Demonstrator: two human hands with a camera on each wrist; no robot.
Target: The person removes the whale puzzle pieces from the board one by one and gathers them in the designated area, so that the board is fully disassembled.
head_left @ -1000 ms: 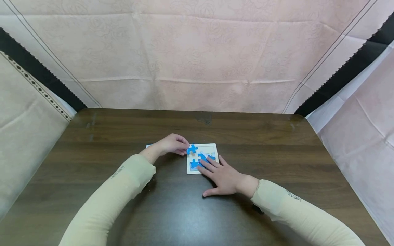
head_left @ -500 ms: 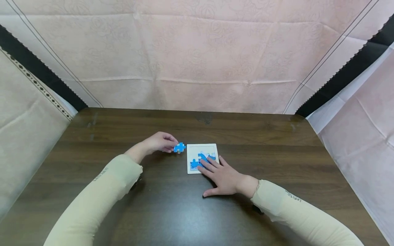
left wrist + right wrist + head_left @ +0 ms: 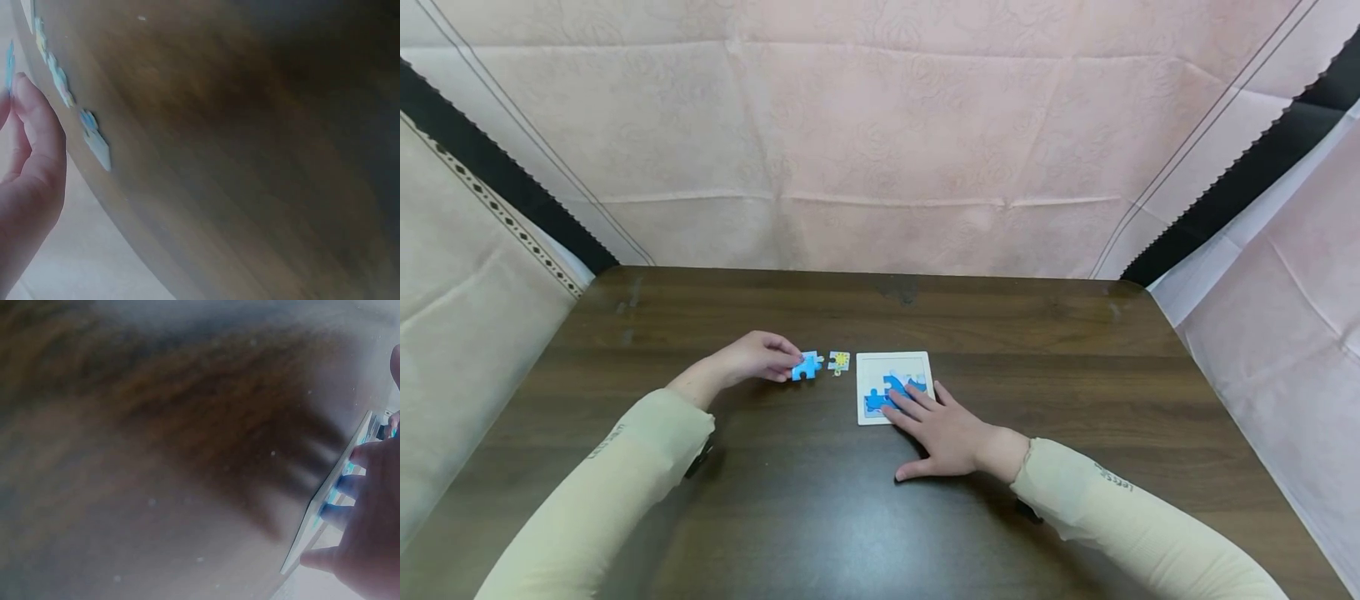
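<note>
Pinched between the thumb and fingertips of my left hand (image 3: 758, 360) is a blue jigsaw piece (image 3: 807, 367). The left wrist view shows that piece (image 3: 10, 67) edge-on at the fingertips, above the table. My right hand (image 3: 946, 433) lies with spread fingers over the lower right part of a white-framed puzzle board (image 3: 891, 361). Blue pieces (image 3: 875, 402) sit in the board's lower half, partly hidden under those fingers. Between the left hand and the board, a small yellow-and-blue jigsaw piece (image 3: 839, 362) lies on the table.
More loose jigsaw pieces (image 3: 59, 81) lie in a row near the left hand in the left wrist view. The brown wooden table (image 3: 820, 517) ends at the back against a pale pink cloth (image 3: 880, 150).
My left hand has carried the blue piece leftward from the board's upper left corner. The yellow-and-blue piece now shows on the table. The right hand has stayed still.
</note>
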